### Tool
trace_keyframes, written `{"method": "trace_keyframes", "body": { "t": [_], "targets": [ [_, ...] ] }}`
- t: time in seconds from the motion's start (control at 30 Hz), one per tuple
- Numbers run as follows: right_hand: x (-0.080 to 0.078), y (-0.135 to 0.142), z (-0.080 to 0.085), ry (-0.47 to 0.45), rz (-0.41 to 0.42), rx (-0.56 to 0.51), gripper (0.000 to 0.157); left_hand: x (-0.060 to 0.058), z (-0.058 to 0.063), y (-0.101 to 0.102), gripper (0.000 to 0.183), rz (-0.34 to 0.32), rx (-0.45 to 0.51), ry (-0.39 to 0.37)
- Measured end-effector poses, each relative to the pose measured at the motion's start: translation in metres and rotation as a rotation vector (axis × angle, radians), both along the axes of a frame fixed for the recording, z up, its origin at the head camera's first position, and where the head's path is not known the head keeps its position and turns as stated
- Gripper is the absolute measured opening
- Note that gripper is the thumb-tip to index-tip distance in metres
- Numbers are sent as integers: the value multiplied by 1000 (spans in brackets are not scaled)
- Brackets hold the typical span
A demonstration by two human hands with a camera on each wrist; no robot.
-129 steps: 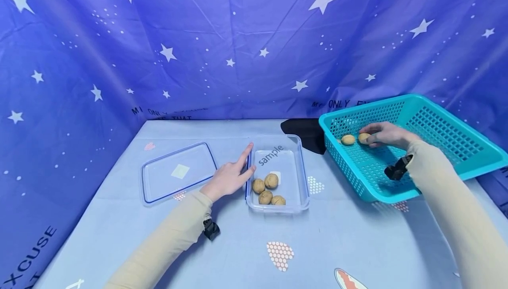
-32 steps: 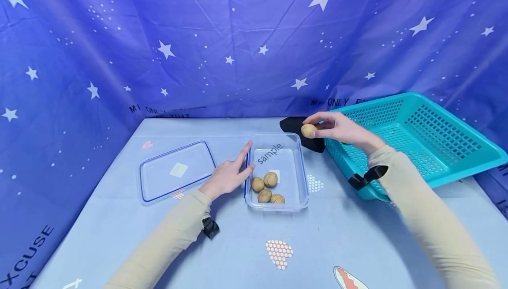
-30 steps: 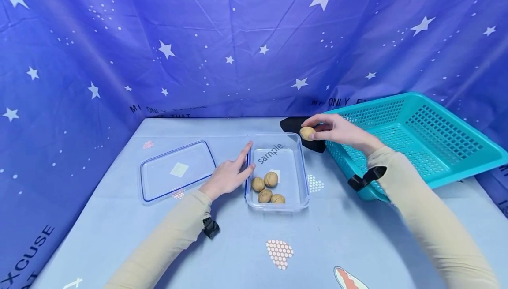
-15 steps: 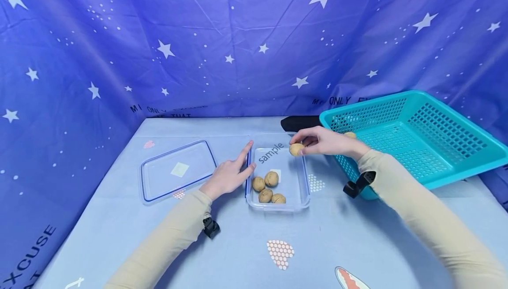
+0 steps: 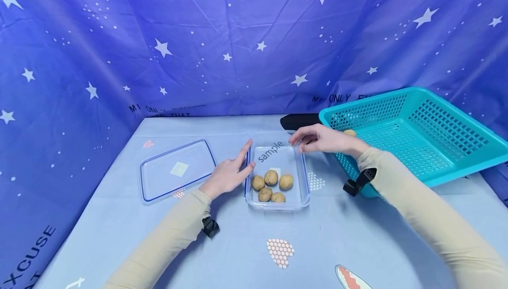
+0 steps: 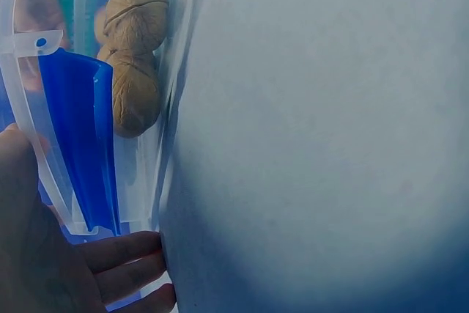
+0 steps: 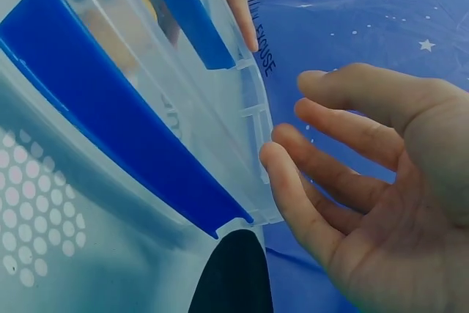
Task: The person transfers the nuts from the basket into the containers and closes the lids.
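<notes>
A clear plastic food container with blue side clips stands mid-table, with several walnuts gathered in its near half. My left hand lies along the container's left side, index finger straight and fingertips at the rim. In the left wrist view, walnuts show through the wall beside a blue clip. Over the container's far right corner, my right hand holds nothing, its fingers loosely bent and apart. The right wrist view shows that hand beside the container's end, with space between thumb and fingers.
A teal perforated basket stands at the right, with a walnut partly visible behind the right forearm. The clear lid with a blue seal lies on the left. A black shape lies behind the container, and a starry blue curtain hangs beyond.
My right hand took a walnut from the basket, carried it left over the container and let it go. That walnut now lies among the others. The left hand has stayed put.
</notes>
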State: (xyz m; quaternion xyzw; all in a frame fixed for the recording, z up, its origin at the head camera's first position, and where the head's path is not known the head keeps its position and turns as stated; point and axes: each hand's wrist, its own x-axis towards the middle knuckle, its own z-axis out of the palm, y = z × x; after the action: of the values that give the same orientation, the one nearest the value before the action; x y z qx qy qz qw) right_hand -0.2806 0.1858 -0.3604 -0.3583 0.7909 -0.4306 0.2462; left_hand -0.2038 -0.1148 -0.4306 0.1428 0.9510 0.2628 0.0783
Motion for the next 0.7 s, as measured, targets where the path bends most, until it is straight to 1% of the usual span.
{"method": "trace_keyframes", "body": {
  "t": [0.13, 0.3, 0.53, 0.7],
  "targets": [
    [1, 1, 3, 5, -9, -13, 32, 0, 1, 0, 67, -2, 2, 6],
    [3, 4, 7, 15, -43, -6, 31, 1, 0, 0, 67, -7, 3, 4],
    [2, 19, 20, 24, -124, 4, 33, 2, 1, 0, 67, -8, 6, 10],
    [0, 31, 27, 55, -184, 26, 33, 2, 2, 0, 67, -11, 6, 6]
  ]
}}
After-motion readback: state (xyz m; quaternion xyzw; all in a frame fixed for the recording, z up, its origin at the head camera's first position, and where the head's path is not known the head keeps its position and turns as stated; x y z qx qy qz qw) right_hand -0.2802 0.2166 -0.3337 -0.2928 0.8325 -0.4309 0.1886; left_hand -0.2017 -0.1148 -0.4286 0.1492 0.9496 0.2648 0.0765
